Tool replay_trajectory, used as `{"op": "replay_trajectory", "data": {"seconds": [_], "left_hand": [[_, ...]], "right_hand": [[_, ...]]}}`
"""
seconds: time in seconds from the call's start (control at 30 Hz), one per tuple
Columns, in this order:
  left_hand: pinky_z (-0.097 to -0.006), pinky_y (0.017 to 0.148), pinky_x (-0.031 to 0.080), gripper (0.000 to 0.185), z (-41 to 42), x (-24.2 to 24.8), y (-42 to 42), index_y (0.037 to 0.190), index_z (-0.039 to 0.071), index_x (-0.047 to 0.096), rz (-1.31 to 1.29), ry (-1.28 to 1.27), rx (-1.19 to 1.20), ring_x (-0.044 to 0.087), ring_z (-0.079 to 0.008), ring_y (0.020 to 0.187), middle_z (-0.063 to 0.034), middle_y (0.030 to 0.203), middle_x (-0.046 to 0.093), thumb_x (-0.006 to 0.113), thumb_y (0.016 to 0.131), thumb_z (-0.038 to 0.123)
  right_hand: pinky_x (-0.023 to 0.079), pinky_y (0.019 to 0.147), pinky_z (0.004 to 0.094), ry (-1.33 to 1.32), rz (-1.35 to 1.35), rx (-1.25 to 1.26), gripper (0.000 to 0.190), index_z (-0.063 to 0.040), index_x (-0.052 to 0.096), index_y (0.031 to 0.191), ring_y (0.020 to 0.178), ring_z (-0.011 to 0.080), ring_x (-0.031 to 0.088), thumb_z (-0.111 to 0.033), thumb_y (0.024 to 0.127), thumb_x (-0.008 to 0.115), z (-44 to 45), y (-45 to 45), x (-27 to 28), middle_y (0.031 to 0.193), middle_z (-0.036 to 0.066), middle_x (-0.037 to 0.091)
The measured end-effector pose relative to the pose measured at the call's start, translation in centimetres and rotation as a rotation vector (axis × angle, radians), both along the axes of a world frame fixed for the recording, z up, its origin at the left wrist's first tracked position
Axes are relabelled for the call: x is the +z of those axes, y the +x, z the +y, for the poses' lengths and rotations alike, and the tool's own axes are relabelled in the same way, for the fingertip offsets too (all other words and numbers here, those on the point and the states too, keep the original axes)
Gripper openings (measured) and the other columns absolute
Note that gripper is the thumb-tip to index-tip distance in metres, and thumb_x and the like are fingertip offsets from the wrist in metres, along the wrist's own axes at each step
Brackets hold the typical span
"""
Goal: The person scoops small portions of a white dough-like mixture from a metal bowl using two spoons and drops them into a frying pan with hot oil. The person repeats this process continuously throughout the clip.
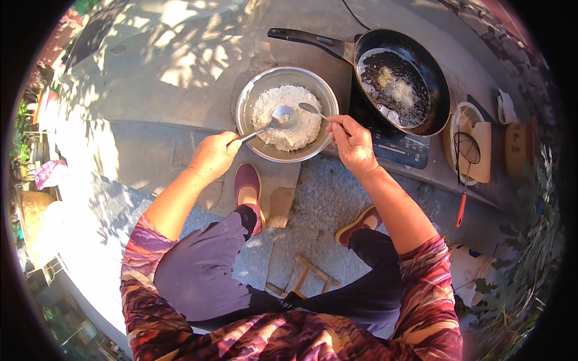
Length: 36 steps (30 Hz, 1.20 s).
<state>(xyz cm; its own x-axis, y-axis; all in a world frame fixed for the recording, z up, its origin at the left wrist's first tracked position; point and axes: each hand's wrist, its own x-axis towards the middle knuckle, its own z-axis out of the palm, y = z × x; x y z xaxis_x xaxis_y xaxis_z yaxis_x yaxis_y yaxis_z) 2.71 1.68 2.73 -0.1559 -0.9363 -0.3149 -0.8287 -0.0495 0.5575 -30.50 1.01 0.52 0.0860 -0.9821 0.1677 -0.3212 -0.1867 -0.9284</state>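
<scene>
My left hand [214, 155] grips the dark handle of a metal ladle [283, 118], whose bowl is over white, crumbly flour or batter [289, 137] in a stainless steel bowl [243, 128]. My right hand [352, 142] holds a metal spoon [309, 108] by its handle, its tip over the same bowl, just right of the ladle. To the upper right, a black frying pan [440, 97] rests on an induction cooktop [402, 151]. Bubbling oil [415, 113] in the pan surrounds pale yellowish pieces [401, 91].
The pan's long handle [311, 39] points left, behind the bowl. At the right, a wire skimmer with a red handle [461, 210] lies over a basket [472, 110] with brown paper [481, 151]. A wooden stool or frame [309, 275] is between my legs. Leafy plants [528, 270] stand at lower right.
</scene>
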Motion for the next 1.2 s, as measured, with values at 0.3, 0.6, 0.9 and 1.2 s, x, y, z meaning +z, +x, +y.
{"op": "replay_trajectory", "data": {"seconds": [0.3,0.6,0.9,1.2], "left_hand": [[-0.0461,0.076,0.052,0.032,-0.1,-0.9,0.0,0.109,0.003,0.068,-0.012,-0.087,-0.044,0.067,-0.0414,0.086,-0.0229,0.089,0.069,0.057,0.098,0.031],[-0.0493,0.073,0.051,0.027,-0.2,0.3,0.3,0.101,0.006,0.068,-0.126,-0.002,-0.074,0.066,-0.0435,0.084,-0.022,0.087,0.068,0.058,0.097,0.031],[-0.0512,0.072,0.05,0.026,-0.1,0.5,0.0,0.096,0.004,0.066,-0.203,-0.013,-0.069,0.065,-0.0448,0.084,-0.0224,0.086,0.067,0.058,0.096,0.03],[-0.0519,0.073,0.05,0.029,-0.1,1.2,-0.3,0.096,0.003,0.065,-0.218,0.006,-0.065,0.065,-0.0452,0.085,-0.0231,0.086,0.067,0.057,0.096,0.031]], "right_hand": [[0.054,0.076,0.0306,0.005,0.071,0.019,0.015,0.001,0.068,0.108,0.081,0.0211,0.068,-0.005,0.097,0.06,0.1,0.5,-0.4,0.089,0.012,0.071],[0.055,0.083,0.0384,0.023,0.185,0.073,0.015,-0.001,0.068,0.106,0.093,0.0367,0.069,-0.008,0.094,0.063,0.1,2.1,-0.8,0.098,0.021,0.071],[0.055,0.078,0.0432,-0.246,0.412,0.118,0.015,-0.003,0.064,0.11,0.092,0.0385,0.067,-0.006,0.095,0.061,0.1,4.4,-2.9,0.098,0.018,0.07],[0.055,0.079,0.0467,-0.213,0.513,0.206,0.021,-0.003,0.063,0.111,0.09,0.0419,0.066,-0.004,0.09,0.062,1.8,5.5,-3.5,0.093,0.021,0.068]]}}
